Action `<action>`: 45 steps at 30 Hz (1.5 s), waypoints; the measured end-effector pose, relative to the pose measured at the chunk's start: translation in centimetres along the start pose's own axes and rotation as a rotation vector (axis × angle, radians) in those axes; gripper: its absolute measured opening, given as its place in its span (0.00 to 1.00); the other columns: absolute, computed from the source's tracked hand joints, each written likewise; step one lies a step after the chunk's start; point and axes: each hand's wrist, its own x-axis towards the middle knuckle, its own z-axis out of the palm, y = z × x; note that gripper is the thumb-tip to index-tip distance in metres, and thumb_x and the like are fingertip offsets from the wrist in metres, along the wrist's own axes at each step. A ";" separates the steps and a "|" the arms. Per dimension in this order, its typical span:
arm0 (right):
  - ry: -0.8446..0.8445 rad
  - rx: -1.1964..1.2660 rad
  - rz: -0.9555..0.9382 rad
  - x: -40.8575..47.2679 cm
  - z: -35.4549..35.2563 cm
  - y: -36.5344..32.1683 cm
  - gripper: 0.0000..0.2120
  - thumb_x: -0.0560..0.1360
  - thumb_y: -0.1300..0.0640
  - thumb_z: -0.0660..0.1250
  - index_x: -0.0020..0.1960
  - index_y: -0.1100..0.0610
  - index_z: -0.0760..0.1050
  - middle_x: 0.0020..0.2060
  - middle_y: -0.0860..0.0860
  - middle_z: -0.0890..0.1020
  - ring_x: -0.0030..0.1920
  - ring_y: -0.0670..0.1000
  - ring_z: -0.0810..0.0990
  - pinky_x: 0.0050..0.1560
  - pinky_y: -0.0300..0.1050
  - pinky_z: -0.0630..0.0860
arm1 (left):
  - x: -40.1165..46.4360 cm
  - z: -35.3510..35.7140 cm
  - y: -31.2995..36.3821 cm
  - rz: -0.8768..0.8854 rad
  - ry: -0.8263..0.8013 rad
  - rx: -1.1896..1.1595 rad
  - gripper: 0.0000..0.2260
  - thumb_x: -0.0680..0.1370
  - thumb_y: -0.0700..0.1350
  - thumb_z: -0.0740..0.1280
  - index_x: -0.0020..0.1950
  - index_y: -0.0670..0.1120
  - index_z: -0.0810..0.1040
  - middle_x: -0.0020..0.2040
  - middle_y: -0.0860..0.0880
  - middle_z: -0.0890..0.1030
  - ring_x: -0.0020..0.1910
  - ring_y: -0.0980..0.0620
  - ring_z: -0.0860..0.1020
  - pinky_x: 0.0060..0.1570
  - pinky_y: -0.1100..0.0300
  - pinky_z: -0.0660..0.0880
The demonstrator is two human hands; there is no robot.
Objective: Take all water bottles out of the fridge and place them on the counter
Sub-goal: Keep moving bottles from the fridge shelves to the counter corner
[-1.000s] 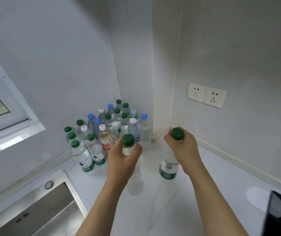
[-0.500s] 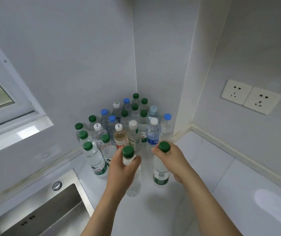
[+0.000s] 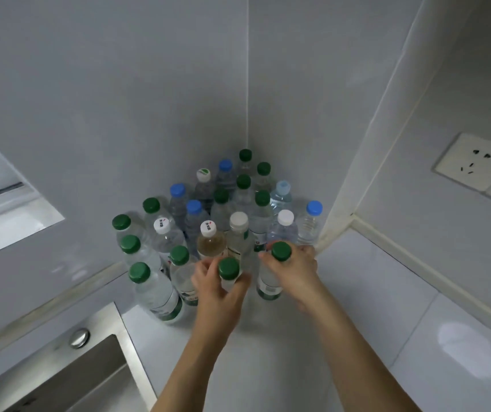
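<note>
Several clear water bottles [image 3: 223,209] with green, blue and white caps stand clustered in the corner of the white counter [image 3: 372,307]. My left hand [image 3: 217,289] is wrapped around the neck of a green-capped bottle [image 3: 228,269] at the cluster's front edge; its body is hidden behind the hand. My right hand [image 3: 294,272] grips another green-capped bottle [image 3: 268,281] by its shoulder, just right of the first. This one stands upright with its green label low, and its base looks to be on the counter.
A steel sink [image 3: 68,379] with a round knob [image 3: 79,337] lies at the lower left. White walls close the corner behind the bottles. A double wall socket [image 3: 476,165] sits at the right. A window ledge [image 3: 9,215] is at the left.
Both hands have carried their bottles forward and left, up against the front of the cluster. The view has closed in on the corner.
</note>
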 end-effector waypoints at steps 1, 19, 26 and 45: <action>0.004 -0.001 -0.017 0.7 0.4 0.0 0.07 0.72 0.44 0.70 0.48 0.40 0.74 0.44 0.41 0.66 0.58 0.50 0.62 0.60 0.46 0.65 | 0.4 0.4 -0.2 -0.007 -0.001 -0.009 0.10 0.73 0.49 0.72 0.52 0.57 0.77 0.54 0.60 0.69 0.58 0.61 0.65 0.48 0.79 0.63; 0.098 0.029 -0.297 1.5 3.2 0.8 0.17 0.73 0.53 0.73 0.59 0.53 0.76 0.55 0.48 0.73 0.55 0.44 0.75 0.56 0.34 0.69 | 2.4 0.6 -0.3 0.010 -0.055 0.309 0.21 0.76 0.38 0.70 0.66 0.40 0.67 0.59 0.49 0.67 0.62 0.44 0.67 0.64 0.53 0.63; 0.142 0.040 -0.306 1.2 3.5 1.0 0.19 0.72 0.53 0.74 0.61 0.54 0.76 0.56 0.47 0.72 0.55 0.45 0.75 0.55 0.29 0.68 | 2.2 1.1 -0.3 0.021 -0.050 0.347 0.22 0.76 0.37 0.69 0.67 0.38 0.68 0.61 0.42 0.70 0.61 0.39 0.69 0.63 0.48 0.66; 0.055 0.133 -0.180 -1.3 1.7 1.6 0.20 0.74 0.54 0.72 0.63 0.48 0.71 0.56 0.43 0.74 0.60 0.46 0.75 0.60 0.42 0.73 | -0.1 0.9 0.4 0.066 0.077 0.263 0.25 0.77 0.39 0.69 0.71 0.43 0.64 0.65 0.47 0.69 0.64 0.49 0.70 0.63 0.59 0.68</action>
